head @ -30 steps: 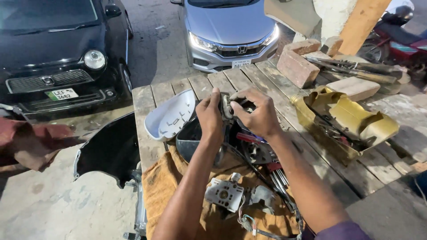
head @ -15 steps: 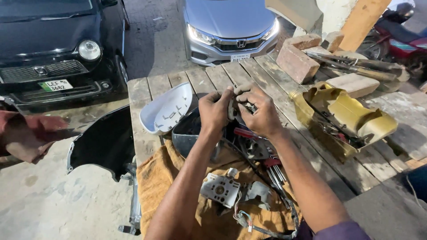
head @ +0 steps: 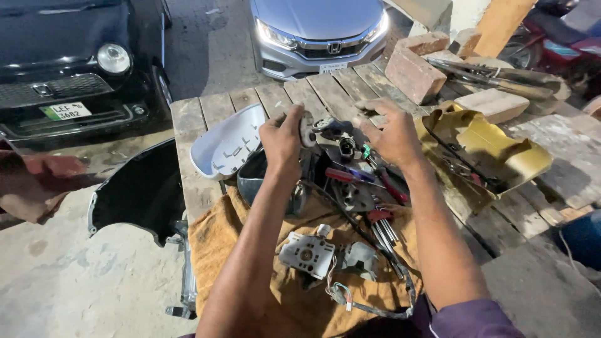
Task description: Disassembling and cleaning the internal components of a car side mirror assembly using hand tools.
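Observation:
My left hand (head: 283, 139) is raised over the wooden table (head: 206, 112) and pinches a small grey round part (head: 307, 129) between thumb and fingers. Close to it on the right, my right hand (head: 391, 133) hovers with fingers spread, holding nothing. Under both hands lies a dark car side-mirror housing (head: 253, 178) with a black mechanism (head: 335, 134). A white mirror cover (head: 226, 150) lies just left of my left hand. On the orange cloth (head: 219, 244) near me rest a white motor unit (head: 307, 253), a grey bracket (head: 360, 258) and a wire harness (head: 369, 300).
Red-handled tools (head: 375, 181) lie beside the housing. A yellow plastic cover (head: 485, 150) sits at right, with bricks (head: 414, 72) behind it. A black car (head: 75, 69) and a silver car (head: 319, 31) stand beyond the table. A black body panel (head: 131, 194) leans at the left edge.
My right hand has let go of the mirror mechanism and opened, moving to the right. My left hand still grips the small round part. The view has shifted slightly downward.

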